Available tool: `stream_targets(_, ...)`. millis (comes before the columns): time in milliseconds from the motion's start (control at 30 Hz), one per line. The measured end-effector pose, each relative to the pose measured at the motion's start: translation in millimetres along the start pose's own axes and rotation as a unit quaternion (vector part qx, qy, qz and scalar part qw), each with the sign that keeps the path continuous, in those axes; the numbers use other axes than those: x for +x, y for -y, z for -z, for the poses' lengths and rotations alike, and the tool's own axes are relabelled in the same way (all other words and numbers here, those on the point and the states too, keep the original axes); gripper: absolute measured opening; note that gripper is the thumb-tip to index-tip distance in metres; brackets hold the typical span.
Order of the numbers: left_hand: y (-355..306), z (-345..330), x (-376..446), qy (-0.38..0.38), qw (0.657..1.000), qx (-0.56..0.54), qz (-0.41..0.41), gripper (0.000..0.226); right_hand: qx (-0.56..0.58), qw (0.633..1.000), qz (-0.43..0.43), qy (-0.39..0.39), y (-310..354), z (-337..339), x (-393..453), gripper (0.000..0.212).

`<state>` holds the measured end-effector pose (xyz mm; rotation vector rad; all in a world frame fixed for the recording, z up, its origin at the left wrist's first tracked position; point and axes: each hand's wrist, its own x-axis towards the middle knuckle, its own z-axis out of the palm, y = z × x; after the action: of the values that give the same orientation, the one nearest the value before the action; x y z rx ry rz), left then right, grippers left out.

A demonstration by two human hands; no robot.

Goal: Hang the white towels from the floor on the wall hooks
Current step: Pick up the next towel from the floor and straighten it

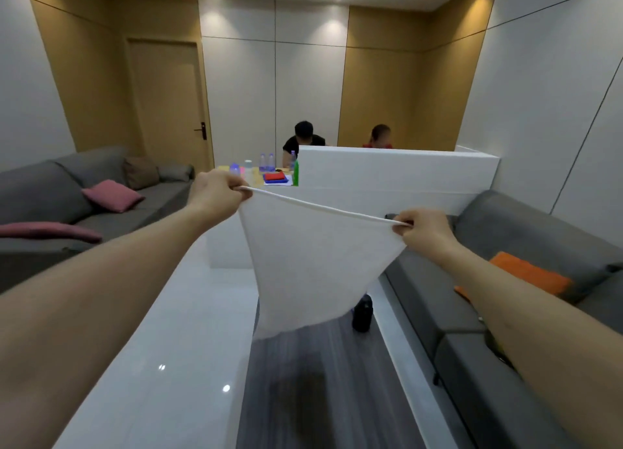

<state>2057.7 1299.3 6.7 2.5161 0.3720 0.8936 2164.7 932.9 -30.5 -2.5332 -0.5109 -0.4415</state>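
Both hands, left [219, 192] and right [424, 227], pinch the towel's [313, 263] top corners, stretching it crosswise, left end higher; no hooks visible.

A plain white towel [313, 270] was seen at the centre, with no pattern. A grey sofa [67, 192] at 9 o'clock was set with a pink cushion [113, 195], a brown cushion [140, 172] and a pink cloth [50, 231]. A second grey sofa [512, 232] at 3 o'clock was marked by an orange cushion [526, 275]. A grey streaked floor [323, 381] was shown at 6 o'clock, bordered by glossy white. A white partition [397, 172], tan wood panels [381, 84] and a tan door [168, 101] were seen at 12 o'clock. A red and blue stack [275, 177] and a green bottle [295, 173] were noted on the desk [259, 178].
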Motion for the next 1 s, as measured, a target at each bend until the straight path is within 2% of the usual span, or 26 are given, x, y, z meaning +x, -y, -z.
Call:
stream_targets(133,38.6,-18.9,-75.5,0.083,0.996,-0.015,0.041,0.006,-0.019,0.998,-0.029,0.061,-7.3,-41.1,-66.1,0.013)
stream_targets(367,109.6,-44.4,-238.7,0.205,0.973,0.014,0.107,0.01,-0.013,0.978,-0.12,0.173,-10.8,-95.1,-223.5,0.015)
stream_targets(600,149.8,-46.8,-384.5,0.343,0.93,0.044,0.126,0.012,-0.031,0.948,-0.184,0.257,-4.9,-118.0,-374.7,0.015)
stream_targets(767,162.2,-44.4,-431.7,0.396,0.908,0.048,0.126,0.012,-0.045,0.93,-0.211,0.298,-8.5,-132.0,-434.1,0.015)
stream_targets(1000,174.3,-59.1,-450.6,0.436,0.887,0.047,0.145,0.008,-0.05,0.918,-0.231,0.319,-30.9,-153.7,-449.7,0.011)
